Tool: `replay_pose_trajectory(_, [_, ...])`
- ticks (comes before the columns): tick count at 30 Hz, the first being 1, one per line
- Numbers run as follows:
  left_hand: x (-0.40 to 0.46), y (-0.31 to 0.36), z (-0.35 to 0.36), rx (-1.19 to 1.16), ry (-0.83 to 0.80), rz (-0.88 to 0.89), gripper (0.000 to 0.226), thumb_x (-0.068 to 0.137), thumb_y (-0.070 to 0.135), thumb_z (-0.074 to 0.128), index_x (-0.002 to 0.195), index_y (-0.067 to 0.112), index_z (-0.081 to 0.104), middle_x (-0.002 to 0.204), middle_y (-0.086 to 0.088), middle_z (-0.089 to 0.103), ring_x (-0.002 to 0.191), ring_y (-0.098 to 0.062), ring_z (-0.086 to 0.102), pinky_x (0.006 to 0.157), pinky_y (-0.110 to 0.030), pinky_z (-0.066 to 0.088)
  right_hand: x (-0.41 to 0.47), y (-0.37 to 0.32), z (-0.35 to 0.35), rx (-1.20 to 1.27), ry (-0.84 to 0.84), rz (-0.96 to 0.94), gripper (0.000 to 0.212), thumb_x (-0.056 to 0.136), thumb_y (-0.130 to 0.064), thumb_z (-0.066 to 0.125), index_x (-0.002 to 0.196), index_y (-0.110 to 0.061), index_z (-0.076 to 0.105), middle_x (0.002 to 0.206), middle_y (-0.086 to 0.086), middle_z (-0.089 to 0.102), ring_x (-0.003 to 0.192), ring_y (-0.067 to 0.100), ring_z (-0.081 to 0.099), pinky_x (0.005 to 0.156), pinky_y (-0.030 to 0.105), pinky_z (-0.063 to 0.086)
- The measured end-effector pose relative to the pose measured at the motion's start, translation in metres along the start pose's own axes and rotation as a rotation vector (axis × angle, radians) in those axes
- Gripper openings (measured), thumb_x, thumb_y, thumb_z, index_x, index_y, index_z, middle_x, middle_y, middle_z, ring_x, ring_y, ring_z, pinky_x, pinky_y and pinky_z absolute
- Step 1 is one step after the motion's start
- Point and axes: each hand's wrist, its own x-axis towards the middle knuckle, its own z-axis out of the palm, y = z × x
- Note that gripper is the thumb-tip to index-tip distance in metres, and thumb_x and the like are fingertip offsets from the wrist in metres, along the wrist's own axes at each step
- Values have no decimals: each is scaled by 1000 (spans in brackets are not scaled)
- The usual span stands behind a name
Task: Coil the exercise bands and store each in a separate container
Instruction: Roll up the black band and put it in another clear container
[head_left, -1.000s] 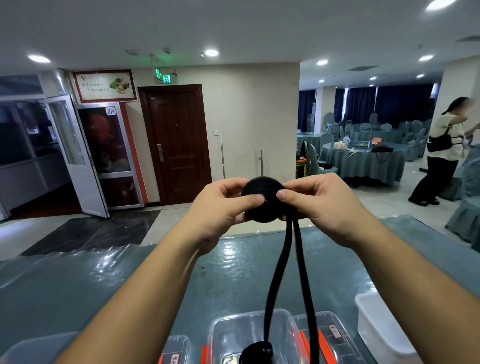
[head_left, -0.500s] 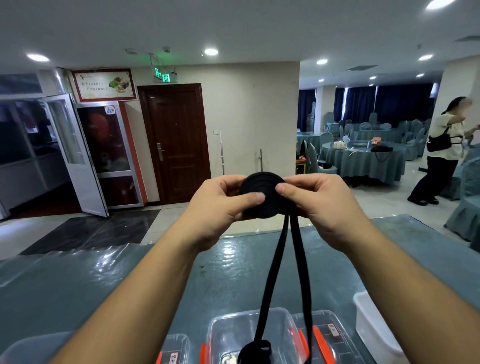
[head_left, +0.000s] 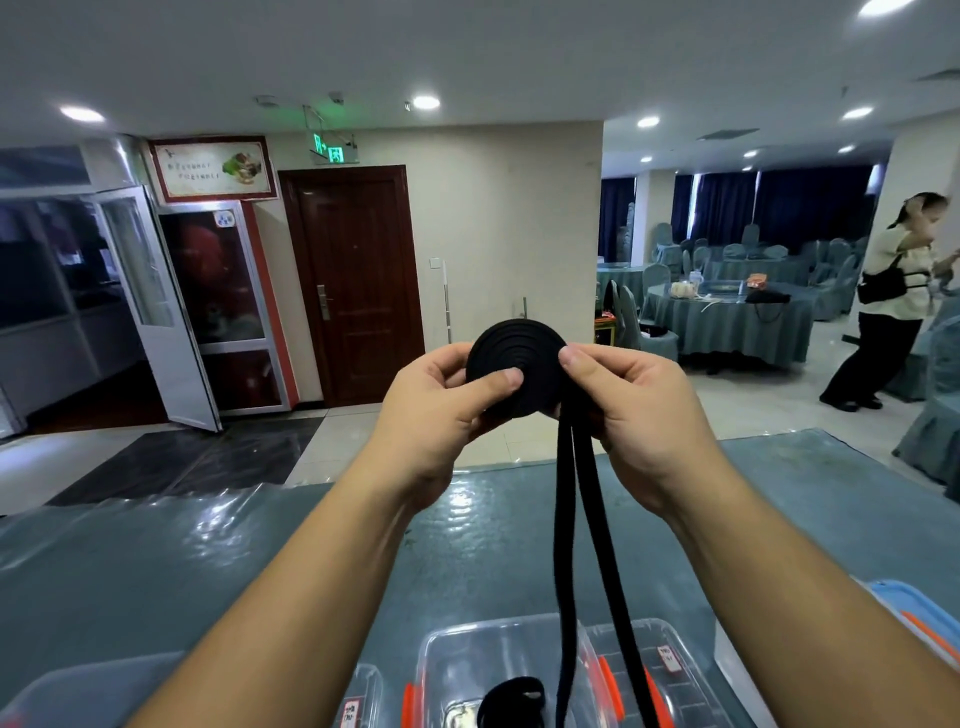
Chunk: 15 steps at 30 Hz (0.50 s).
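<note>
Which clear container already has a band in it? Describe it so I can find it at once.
Start at the teal table and look to its near edge, between the forearms. The middle clear container sits under the hanging band tails. Only it shows a small black coil inside, flanked by orange latches.

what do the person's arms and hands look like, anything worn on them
Both forearms are bare to the bottom of the frame: no sleeves, watch, bracelet or gloves show. The left hand and right hand wear no visible rings, and the nails on the fingers are short and unpainted.
</note>
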Motion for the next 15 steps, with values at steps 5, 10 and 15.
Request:
replay_pose_trajectory(5, [-4,-7,0,-1,-28,-58,32,87,-7,73,118,-7,67,108,-22,77,92,-27,76,76,-30,62,-4,-4,-7,-54,-71,11,16,98,-5,66,102,-6,81,97,18,81,88,27,80,76,32,64])
replay_pose_trajectory(10, [-1,3,-3,193,-66,-26,30,83,-6,79,112,0,75,96,-16,80,81,-21,78,65,-21,58,-6,-5,-4,-92,-66,-9,18,97,-6,69,93,-13,85,94,15,82,87,27,80,76,30,64])
replay_pose_trajectory(15, [-5,-8,4,94,-18,-9,29,85,-6,77,113,0,73,102,-18,79,92,-28,77,78,-33,63,-6,-9,-4,-151,-48,-64,20,93,-6,75,89,-22,86,89,10,82,83,23,81,73,27,63])
